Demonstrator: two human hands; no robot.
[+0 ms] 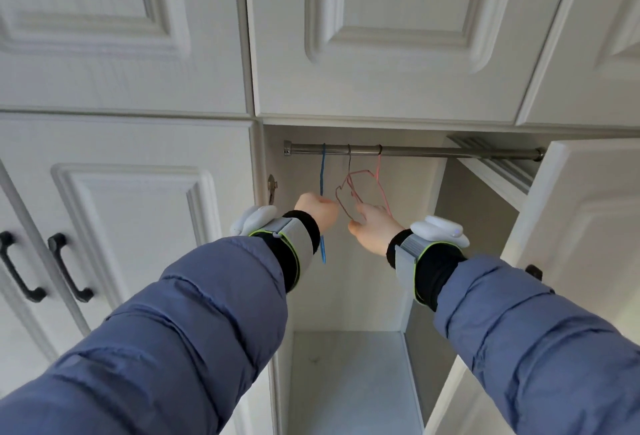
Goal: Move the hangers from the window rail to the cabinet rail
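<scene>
White open cabinet door point(571, 226) beside hangers point(349, 188) on cabinet rail point(433, 151)

Head view tilted upward, close to cabinet rail point(412, 151) (single view).

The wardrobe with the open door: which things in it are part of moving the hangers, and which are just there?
Part of the job:
- thin blue wire hanger, gripped by the left hand
- two thin pink wire hangers, touched by the right hand
- shiny metal cabinet rail

Just there:
- two black door handles
- closed white upper cabinet doors
- pale inner shelf
</scene>
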